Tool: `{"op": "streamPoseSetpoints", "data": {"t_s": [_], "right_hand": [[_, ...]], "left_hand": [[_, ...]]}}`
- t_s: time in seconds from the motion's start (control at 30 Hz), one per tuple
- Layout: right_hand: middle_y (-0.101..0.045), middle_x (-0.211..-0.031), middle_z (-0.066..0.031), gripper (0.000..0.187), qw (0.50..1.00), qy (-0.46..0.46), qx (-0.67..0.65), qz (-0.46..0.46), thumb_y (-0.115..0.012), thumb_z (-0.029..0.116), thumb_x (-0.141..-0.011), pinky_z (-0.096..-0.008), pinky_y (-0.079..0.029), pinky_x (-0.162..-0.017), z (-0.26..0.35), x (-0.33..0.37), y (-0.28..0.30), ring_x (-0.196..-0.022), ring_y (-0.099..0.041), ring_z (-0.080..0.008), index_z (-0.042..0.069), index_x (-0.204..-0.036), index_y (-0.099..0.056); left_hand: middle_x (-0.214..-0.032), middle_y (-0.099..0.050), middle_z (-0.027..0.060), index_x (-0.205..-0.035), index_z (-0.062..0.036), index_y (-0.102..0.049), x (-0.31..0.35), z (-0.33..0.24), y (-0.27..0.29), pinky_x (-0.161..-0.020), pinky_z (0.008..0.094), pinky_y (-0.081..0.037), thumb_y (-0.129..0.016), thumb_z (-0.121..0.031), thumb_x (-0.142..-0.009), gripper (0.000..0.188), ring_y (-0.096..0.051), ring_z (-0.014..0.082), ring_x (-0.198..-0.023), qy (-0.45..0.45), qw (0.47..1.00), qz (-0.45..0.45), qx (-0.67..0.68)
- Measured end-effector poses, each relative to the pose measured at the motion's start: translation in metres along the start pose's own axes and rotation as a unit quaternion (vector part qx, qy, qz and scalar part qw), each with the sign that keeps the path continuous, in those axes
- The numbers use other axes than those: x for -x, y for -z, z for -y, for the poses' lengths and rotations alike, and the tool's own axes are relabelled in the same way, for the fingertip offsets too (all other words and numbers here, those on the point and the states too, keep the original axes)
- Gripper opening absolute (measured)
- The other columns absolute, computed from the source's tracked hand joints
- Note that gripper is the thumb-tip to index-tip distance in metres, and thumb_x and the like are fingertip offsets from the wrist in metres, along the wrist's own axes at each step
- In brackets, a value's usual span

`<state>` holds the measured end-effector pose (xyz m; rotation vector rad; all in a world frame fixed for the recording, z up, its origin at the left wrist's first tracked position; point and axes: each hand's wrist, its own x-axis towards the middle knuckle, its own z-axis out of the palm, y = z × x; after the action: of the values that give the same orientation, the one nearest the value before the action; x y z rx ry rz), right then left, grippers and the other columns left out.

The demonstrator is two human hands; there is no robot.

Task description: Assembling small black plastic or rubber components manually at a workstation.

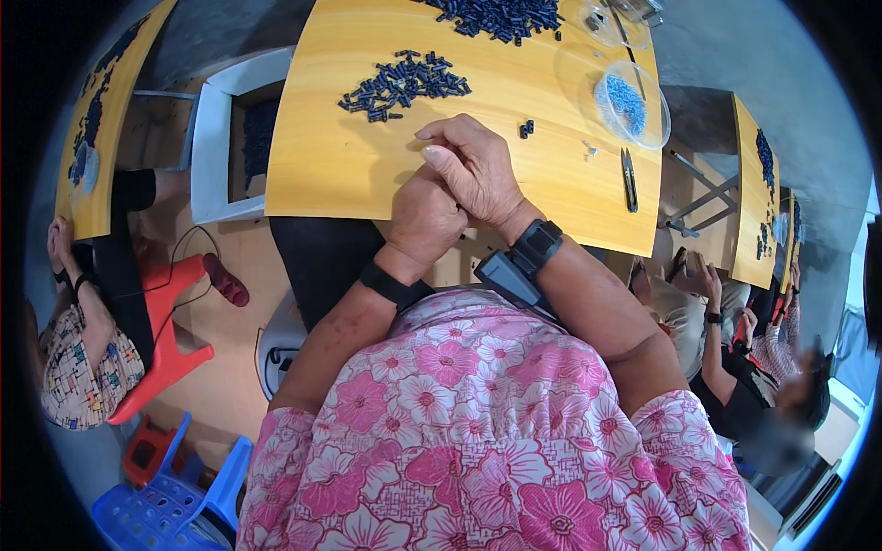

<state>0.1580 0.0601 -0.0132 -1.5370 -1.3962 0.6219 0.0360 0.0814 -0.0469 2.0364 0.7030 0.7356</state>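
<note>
My right hand (pixel 476 165) lies over my left hand (pixel 424 216) at the near edge of the yellow table (pixel 312 165). The right fingers and thumb are curled round the top of the left hand. My left hand is bent into a fist; its fingertips and anything inside are hidden. Just beyond the hands, a pile of small black plastic parts (pixel 404 87) is spread on the tabletop. A few loose black parts (pixel 526 129) sit to the right. Thread snips (pixel 629 181) lie near the table's right edge, below a clear round tub (pixel 654 129) of small blue pieces.
A larger heap of black parts (pixel 501 16) is at the far side, beside another clear container (pixel 597 23). Tiny pale bits (pixel 590 150) lie near the tub. Left of the table stands a white-sided box (pixel 216 156). People sit at neighbouring tables; red (pixel 175 303) and blue (pixel 152 514) chairs stand at left.
</note>
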Motion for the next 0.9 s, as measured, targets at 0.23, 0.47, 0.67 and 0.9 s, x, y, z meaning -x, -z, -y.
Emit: {"op": "streamPoseSetpoints", "data": {"t_s": [0.23,0.47,0.67,0.9], "right_hand": [[-0.064,-0.086,-0.0138,0.037,1.0,0.015,0.009,0.006,-0.064,0.037,-0.088,-0.0334,-0.051,-0.073,-0.0021,0.0006,-0.0001,-0.077,-0.062,-0.026,0.002,-0.099,-0.068],[-0.063,-0.083,-0.0136,0.039,0.999,0.018,0.029,0.011,-0.067,0.04,-0.085,-0.0335,-0.05,-0.071,-0.0002,0.0004,0.0001,-0.075,-0.062,-0.0267,0.003,-0.097,-0.068],[-0.06,-0.079,-0.0126,0.038,0.999,0.017,0.037,0.012,-0.068,0.039,-0.083,-0.0331,-0.049,-0.067,0.0019,-0.0004,0.0001,-0.07,-0.06,-0.0249,0.003,-0.096,-0.069],[-0.059,-0.077,-0.0121,0.038,0.999,0.014,0.033,0.01,-0.069,0.038,-0.082,-0.0324,-0.049,-0.065,-0.0007,0.0004,-0.0029,-0.068,-0.058,-0.0235,0.003,-0.095,-0.069]], "left_hand": [[-0.094,-0.067,0.0169,-0.107,-0.0031,-0.064,-0.0021,-0.0032,-0.0017,-0.067,0.0432,-0.052,-0.067,-0.015,-0.081,0.029,-0.065,0.0365,-0.083,0.015,0.999,-0.025,0.02],[-0.099,-0.066,0.0151,-0.117,-0.0049,-0.058,-0.0018,-0.0073,0.003,-0.068,0.0418,-0.053,-0.071,-0.016,-0.079,0.041,-0.065,0.0358,-0.086,0.027,1.0,0.008,-0.006],[-0.098,-0.066,0.0134,-0.111,-0.0056,-0.062,0.0014,-0.0014,-0.0008,-0.068,0.0416,-0.053,-0.073,-0.016,-0.078,0.036,-0.066,0.0341,-0.086,-0.021,1.0,-0.02,0.011],[-0.097,-0.067,0.0126,-0.109,-0.0061,-0.063,0.0037,0.0011,-0.0007,-0.068,0.0419,-0.052,-0.072,-0.014,-0.076,0.035,-0.065,0.0341,-0.086,0.007,1.0,0.008,-0.018]]}}
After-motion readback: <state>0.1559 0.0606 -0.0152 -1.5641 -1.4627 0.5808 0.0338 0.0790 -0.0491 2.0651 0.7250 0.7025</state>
